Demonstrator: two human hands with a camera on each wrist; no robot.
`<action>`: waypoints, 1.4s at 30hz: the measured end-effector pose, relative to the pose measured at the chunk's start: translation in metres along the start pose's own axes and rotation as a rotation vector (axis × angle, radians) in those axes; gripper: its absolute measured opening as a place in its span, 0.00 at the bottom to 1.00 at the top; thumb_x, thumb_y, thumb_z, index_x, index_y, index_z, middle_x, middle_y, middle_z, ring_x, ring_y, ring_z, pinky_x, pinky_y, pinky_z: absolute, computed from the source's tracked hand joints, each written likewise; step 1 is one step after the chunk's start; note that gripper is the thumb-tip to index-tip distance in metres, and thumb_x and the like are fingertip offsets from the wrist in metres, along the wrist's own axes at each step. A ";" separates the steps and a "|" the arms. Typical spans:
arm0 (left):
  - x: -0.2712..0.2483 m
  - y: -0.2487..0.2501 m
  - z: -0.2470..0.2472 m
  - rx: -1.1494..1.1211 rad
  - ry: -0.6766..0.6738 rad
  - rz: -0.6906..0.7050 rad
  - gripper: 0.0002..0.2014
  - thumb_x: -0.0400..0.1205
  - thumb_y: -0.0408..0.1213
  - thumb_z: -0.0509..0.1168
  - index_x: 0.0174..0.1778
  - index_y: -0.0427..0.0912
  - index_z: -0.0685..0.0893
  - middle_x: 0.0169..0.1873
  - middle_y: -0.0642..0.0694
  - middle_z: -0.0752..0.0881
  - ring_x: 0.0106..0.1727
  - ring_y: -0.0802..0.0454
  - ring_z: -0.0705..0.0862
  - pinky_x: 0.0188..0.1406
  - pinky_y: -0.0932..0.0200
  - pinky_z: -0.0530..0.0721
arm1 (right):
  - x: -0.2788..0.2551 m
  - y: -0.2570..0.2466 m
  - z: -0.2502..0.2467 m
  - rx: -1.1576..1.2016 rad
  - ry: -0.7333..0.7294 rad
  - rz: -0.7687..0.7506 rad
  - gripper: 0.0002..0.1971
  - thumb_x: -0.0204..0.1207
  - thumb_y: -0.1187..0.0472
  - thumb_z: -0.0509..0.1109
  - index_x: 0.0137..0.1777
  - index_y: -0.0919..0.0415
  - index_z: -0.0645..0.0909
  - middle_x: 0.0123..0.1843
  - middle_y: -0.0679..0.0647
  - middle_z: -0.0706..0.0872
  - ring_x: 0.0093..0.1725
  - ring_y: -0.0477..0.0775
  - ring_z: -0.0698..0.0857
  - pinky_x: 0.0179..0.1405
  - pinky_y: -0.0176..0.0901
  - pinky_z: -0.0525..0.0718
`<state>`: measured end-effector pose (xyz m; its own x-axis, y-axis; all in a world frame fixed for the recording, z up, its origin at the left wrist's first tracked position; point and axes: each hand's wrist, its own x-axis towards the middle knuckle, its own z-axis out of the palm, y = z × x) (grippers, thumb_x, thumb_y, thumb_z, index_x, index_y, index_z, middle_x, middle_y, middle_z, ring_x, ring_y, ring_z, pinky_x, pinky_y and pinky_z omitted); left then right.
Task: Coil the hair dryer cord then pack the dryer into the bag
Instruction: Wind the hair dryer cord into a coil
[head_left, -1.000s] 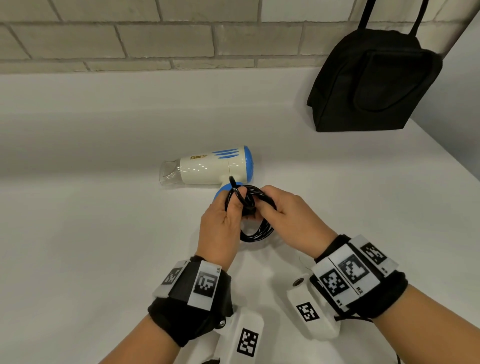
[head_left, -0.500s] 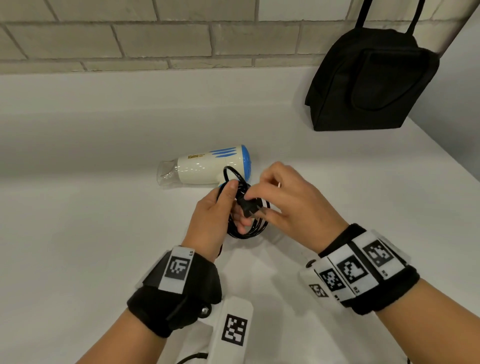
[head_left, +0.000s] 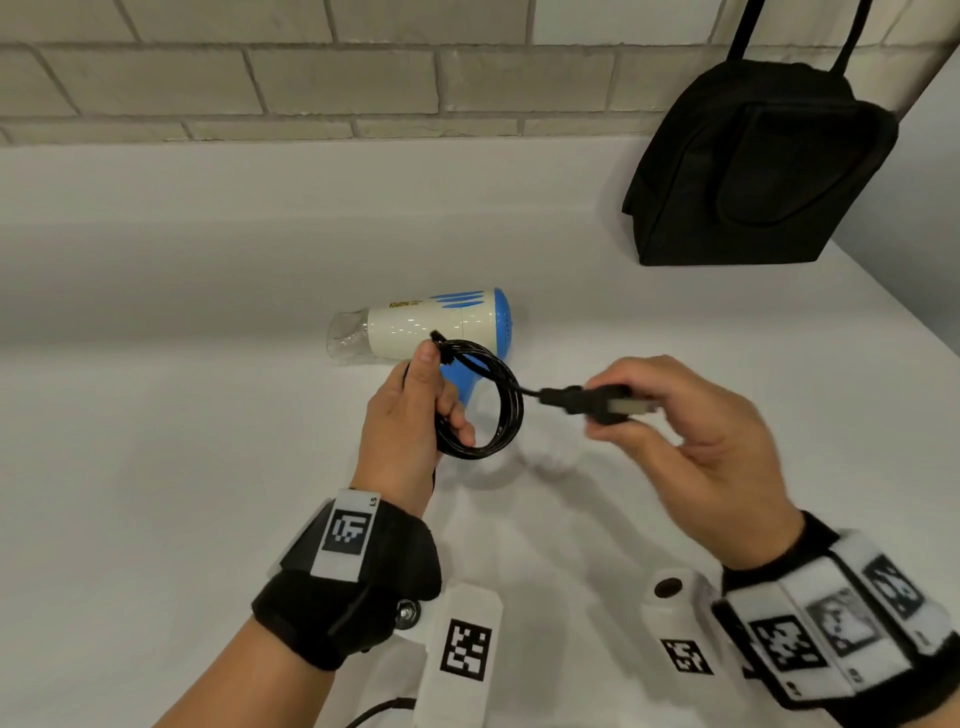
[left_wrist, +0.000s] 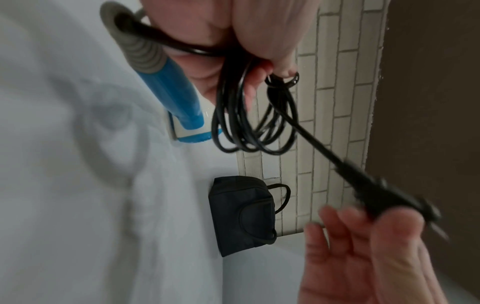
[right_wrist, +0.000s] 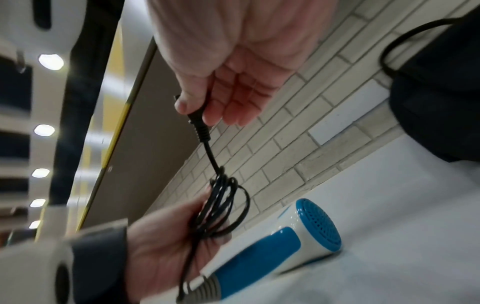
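Note:
A white and blue hair dryer (head_left: 441, 325) (right_wrist: 298, 238) lies on its side on the white counter (head_left: 156, 415), nozzle to the left. Its black cord (head_left: 498, 400) (left_wrist: 249, 127) (right_wrist: 221, 207) is wound into a small coil held just above the counter in front of the dryer. My left hand (head_left: 415, 415) (left_wrist: 233, 41) grips the coil at its left side. To the right, my right hand (head_left: 675, 415) (right_wrist: 221, 82) pinches the plug (head_left: 592, 402) (left_wrist: 384, 195) between thumb and fingers, with a short straight stretch of cord running back to the coil. The black bag (head_left: 753, 166) (left_wrist: 241, 214) stands at the back right.
A brick-tiled wall (head_left: 311, 78) runs behind the counter's raised back ledge. The bag leans against the wall in the right corner, its straps pointing up. The counter's right edge slopes away beside the bag.
My right hand has pulled the plug out to the right, away from the coil. My left hand has kept hold of the coil and lifted it slightly toward the dryer.

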<state>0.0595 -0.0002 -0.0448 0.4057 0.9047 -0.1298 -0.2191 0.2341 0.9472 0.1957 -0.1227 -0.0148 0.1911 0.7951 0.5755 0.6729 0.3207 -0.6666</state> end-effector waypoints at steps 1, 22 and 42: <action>-0.001 0.000 0.000 0.000 -0.016 -0.004 0.19 0.82 0.47 0.53 0.25 0.45 0.69 0.13 0.55 0.71 0.15 0.58 0.72 0.20 0.62 0.74 | -0.002 -0.001 -0.005 0.077 0.069 0.043 0.06 0.70 0.53 0.69 0.47 0.44 0.80 0.42 0.40 0.85 0.40 0.41 0.82 0.45 0.30 0.78; -0.023 0.001 0.008 0.412 -0.317 0.082 0.21 0.75 0.57 0.57 0.25 0.44 0.70 0.13 0.54 0.72 0.17 0.56 0.75 0.25 0.65 0.75 | 0.059 0.026 0.029 0.543 -0.393 1.006 0.07 0.78 0.62 0.62 0.45 0.57 0.81 0.33 0.53 0.84 0.26 0.43 0.83 0.30 0.35 0.84; -0.012 -0.010 0.013 0.402 -0.024 0.079 0.16 0.80 0.51 0.55 0.35 0.49 0.83 0.33 0.42 0.88 0.37 0.53 0.87 0.45 0.59 0.85 | 0.026 0.024 0.035 0.966 -0.287 0.920 0.12 0.69 0.64 0.67 0.53 0.66 0.80 0.29 0.54 0.86 0.30 0.52 0.81 0.31 0.35 0.84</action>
<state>0.0687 -0.0177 -0.0486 0.4236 0.9045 -0.0491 0.1118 0.0017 0.9937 0.1920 -0.0761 -0.0320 0.0615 0.9547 -0.2910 -0.4015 -0.2433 -0.8829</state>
